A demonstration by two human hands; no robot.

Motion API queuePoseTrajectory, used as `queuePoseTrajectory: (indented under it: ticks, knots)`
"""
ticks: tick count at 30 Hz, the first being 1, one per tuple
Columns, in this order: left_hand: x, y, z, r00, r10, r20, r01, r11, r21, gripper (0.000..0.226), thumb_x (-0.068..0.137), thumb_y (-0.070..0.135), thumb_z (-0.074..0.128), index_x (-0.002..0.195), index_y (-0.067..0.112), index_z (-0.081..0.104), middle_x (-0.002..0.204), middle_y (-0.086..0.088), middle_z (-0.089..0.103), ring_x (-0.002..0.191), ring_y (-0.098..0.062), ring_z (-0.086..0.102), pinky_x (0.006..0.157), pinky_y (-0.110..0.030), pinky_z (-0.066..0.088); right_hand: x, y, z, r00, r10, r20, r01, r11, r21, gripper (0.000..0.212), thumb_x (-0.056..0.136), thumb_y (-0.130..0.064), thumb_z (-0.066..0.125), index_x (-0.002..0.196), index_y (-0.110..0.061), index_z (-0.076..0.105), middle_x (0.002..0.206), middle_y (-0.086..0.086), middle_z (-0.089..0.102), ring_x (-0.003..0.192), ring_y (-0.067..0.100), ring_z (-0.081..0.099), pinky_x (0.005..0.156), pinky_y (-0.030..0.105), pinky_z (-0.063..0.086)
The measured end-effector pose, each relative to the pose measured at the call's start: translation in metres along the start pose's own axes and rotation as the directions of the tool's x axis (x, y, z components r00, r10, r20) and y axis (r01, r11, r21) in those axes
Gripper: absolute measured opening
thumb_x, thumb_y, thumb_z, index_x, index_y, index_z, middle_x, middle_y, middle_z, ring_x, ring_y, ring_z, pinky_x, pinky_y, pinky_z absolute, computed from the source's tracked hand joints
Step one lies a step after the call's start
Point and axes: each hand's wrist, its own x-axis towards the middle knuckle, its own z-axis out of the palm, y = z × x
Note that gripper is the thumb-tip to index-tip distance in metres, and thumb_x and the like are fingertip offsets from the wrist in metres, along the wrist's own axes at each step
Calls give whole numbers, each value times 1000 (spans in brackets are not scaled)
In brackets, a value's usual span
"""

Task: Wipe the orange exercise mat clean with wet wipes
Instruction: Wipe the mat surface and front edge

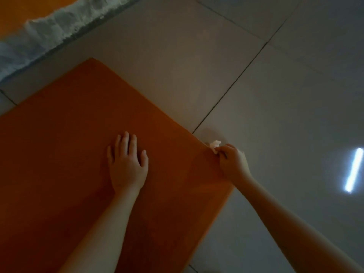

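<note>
The orange exercise mat (65, 134) lies flat on the tiled floor and fills the lower left of the head view. My left hand (127, 163) rests flat on the mat with its fingers straight and spread. My right hand (232, 163) is at the mat's right edge, its fingers curled round a small crumpled white wet wipe (215, 145). The wipe sticks out beyond the fingertips, right where the mat's edge meets the floor. Most of the wipe is hidden inside the hand.
Grey glossy floor tiles (275, 85) with dark grout lines spread to the right, with a bright lamp reflection (354, 170). A pale fluffy rug (45, 34) runs along the upper left, with another orange surface (23, 10) behind it.
</note>
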Motion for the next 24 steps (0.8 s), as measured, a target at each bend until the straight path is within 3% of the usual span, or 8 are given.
queuePoseTrajectory:
  ticks: [7, 11, 14, 18, 21, 24]
  knots:
    - [-1, 3, -2, 1000, 6, -10, -6, 1000, -3, 56, 98, 40, 31, 146, 13, 39, 155, -9, 30, 146, -26, 17, 118, -50, 11, -23, 16, -18, 1000, 8, -29, -9, 1000, -16, 29, 88, 7, 45, 95, -2, 72, 89, 11, 62, 77, 27, 57, 63, 35, 42]
    - [0, 8, -8, 994, -48, 95, 37, 993, 112, 56, 100, 42, 26, 151, 19, 26, 159, -5, 19, 147, -25, 11, 116, -56, 10, -35, 17, -29, 998, 53, -16, -54, 995, -82, 28, 84, 7, 45, 90, 0, 71, 88, 14, 62, 79, 30, 56, 64, 35, 42]
    - [-8, 19, -14, 980, -111, 166, 86, 984, 153, 57, 101, 43, 18, 154, 22, 13, 162, -4, 9, 148, -27, 6, 115, -61, 11, -47, 19, -38, 991, 131, 9, -129, 983, -129, 22, 80, 8, 43, 75, 4, 64, 74, 12, 60, 65, 24, 54, 53, 29, 35]
    - [-39, 30, -25, 967, -95, 235, 71, 992, 106, 57, 102, 42, 21, 154, 21, 9, 162, -6, 4, 148, -29, 2, 115, -60, 11, -80, 25, -39, 965, 262, 29, -262, 965, -20, 31, 96, -7, 49, 68, 2, 58, 59, 2, 50, 49, 13, 41, 47, 23, 31]
    - [-59, 20, -25, 971, 13, 238, -37, 994, 99, 58, 102, 44, 23, 154, 23, 11, 162, -4, 5, 148, -26, 2, 117, -56, 11, -102, 21, -10, 909, 409, -87, -383, 898, 217, 18, 93, -10, 52, 84, -4, 66, 77, 6, 64, 67, 19, 56, 62, 29, 46]
    - [-79, -4, -24, 969, 123, 215, -140, 988, 65, 56, 102, 43, 27, 153, 23, 18, 161, 0, 11, 148, -22, 4, 118, -52, 9, -122, 8, 11, 867, 473, -158, -412, 858, 307, 17, 90, -5, 51, 98, -5, 66, 90, 10, 64, 87, 26, 61, 79, 38, 50]
